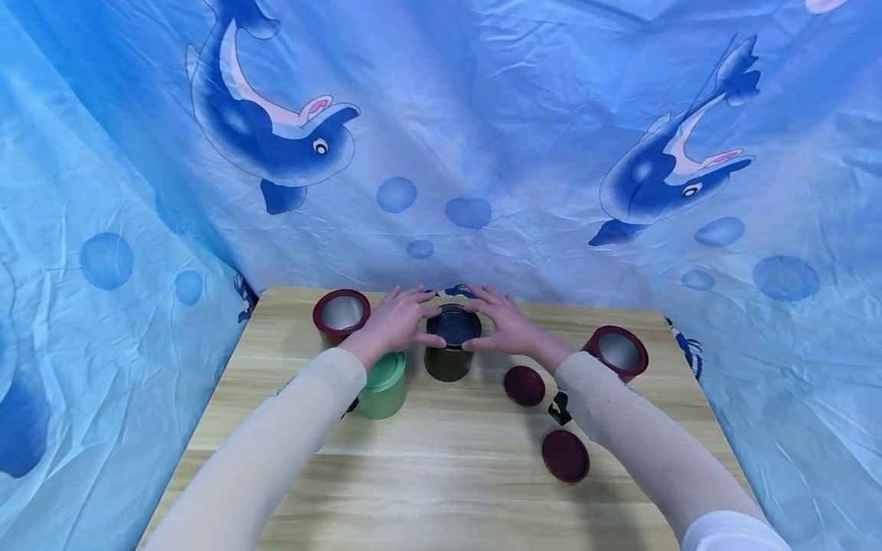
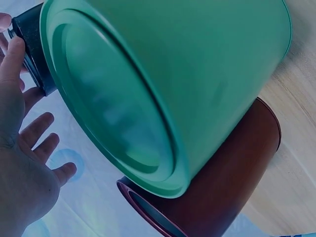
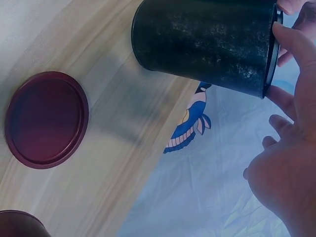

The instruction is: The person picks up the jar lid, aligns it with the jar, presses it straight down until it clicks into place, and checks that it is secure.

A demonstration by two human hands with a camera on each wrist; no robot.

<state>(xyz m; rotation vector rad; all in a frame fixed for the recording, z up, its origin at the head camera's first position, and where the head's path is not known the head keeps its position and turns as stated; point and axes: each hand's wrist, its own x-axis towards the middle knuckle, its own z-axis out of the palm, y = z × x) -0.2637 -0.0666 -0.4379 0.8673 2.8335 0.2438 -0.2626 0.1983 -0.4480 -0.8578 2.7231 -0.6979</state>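
A black canister (image 1: pixel 448 367) stands upright near the table's back edge, with a round black lid (image 1: pixel 455 326) on its top. My left hand (image 1: pixel 396 325) holds the lid's rim from the left between thumb and forefinger; its other fingers are spread. From the right, my right hand (image 1: pixel 508 325) grips the same rim with thumb and fingertips. In the right wrist view the black canister (image 3: pixel 207 44) shows a scuffed side, fingertips right at its lid edge. Under my left forearm is a green canister (image 1: pixel 382 396) with its green lid on.
An uncovered maroon canister (image 1: pixel 331 335) stands at the back left, behind the green one. Another open maroon canister (image 1: pixel 644 361) is at the right, partly behind my right sleeve. Two maroon lids (image 1: pixel 525 386) lie flat on the wooden table (image 1: pixel 427 490). A blue dolphin-print curtain (image 1: pixel 441 153) surrounds the table.
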